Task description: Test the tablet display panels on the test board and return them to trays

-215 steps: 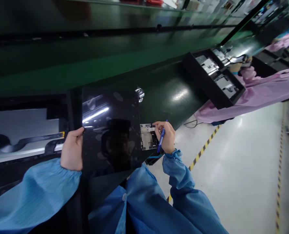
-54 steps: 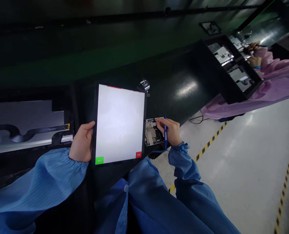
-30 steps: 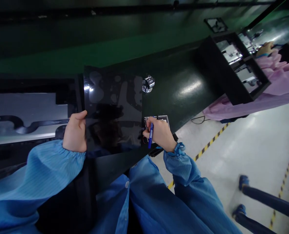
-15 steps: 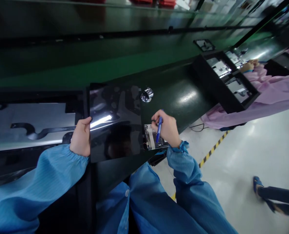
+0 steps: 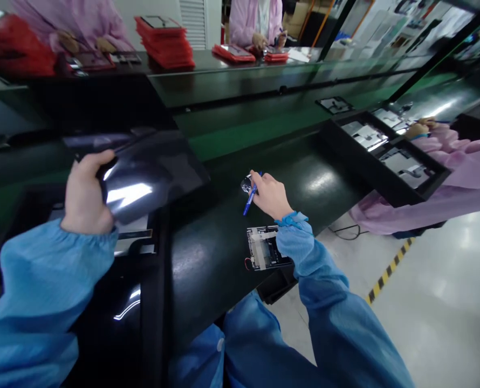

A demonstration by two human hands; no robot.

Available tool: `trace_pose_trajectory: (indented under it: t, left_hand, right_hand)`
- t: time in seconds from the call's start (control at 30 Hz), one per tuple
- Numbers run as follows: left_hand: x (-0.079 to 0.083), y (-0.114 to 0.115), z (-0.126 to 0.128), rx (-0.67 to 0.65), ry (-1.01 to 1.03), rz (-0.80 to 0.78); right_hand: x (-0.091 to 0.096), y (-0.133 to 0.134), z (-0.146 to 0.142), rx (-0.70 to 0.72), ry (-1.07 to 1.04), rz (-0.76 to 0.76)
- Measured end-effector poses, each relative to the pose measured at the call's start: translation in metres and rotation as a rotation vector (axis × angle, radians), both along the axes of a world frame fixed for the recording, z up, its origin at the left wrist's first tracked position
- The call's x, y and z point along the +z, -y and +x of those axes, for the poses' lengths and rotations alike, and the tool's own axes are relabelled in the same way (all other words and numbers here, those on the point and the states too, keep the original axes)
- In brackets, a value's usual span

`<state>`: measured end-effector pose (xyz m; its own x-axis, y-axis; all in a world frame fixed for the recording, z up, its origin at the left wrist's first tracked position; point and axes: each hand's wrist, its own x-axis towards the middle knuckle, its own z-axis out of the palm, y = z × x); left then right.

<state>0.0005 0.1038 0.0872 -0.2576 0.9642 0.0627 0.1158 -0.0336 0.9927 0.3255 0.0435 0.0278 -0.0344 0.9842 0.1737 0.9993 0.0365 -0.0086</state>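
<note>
The left hand (image 5: 87, 196) has carried the dark screen panel (image 5: 159, 180) from near mid-frame to the left, tilted, pinched at its edge. The right hand (image 5: 272, 198) — blue pen (image 5: 248, 202) in its curled fingers — has left the circuit board (image 5: 263, 249) below centre for the metal roll (image 5: 245, 184); contact is unclear. The right sleeve (image 5: 321, 269) covers the board's right side; the panel, blurred, partly hides the tray (image 5: 164, 253).

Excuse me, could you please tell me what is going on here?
The person's left hand holds a dark, glossy panel tilted over a black tray. The right hand, holding a blue pen, is at a shiny silvery item; whether it touches is unclear. A taped circuit board lies on the dark bench.
</note>
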Motion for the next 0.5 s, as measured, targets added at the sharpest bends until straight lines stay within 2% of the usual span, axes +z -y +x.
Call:
trace_pose_trajectory:
  t: [0.07,0.1,0.13,0.17,0.23,0.3,0.43,0.5]
  left_hand:
    - [0.010,-0.040,0.006,0.000,-0.083,0.271]
    - [0.011,-0.061,0.006,0.011,-0.215,0.387]
    - [0.010,-0.083,0.005,0.095,-0.371,0.500]
    - [0.007,-0.102,0.002,0.030,-0.571,0.524]
    - [-0.006,-0.132,-0.007,-0.187,-0.918,0.485]
    - [-0.023,-0.149,-0.018,-0.377,-1.113,0.390]
    - [-0.059,-0.162,-0.037,-0.528,-1.202,0.279]
    - [-0.067,-0.168,-0.042,-0.585,-1.213,0.250]
  right_hand:
    - [0.008,-0.004,-0.003,0.002,0.056,-0.041]
    - [0.012,-0.006,-0.004,0.008,0.073,-0.051]
    - [0.017,-0.007,-0.005,0.017,0.084,-0.054]
    - [0.022,-0.006,-0.005,0.022,0.084,-0.044]
    - [0.030,0.003,-0.004,0.014,0.049,0.009]
    - [0.034,0.023,-0.002,0.004,-0.029,0.088]
    - [0.027,0.083,-0.001,0.040,-0.177,0.175]
    - [0.021,0.110,-0.002,0.047,-0.223,0.186]
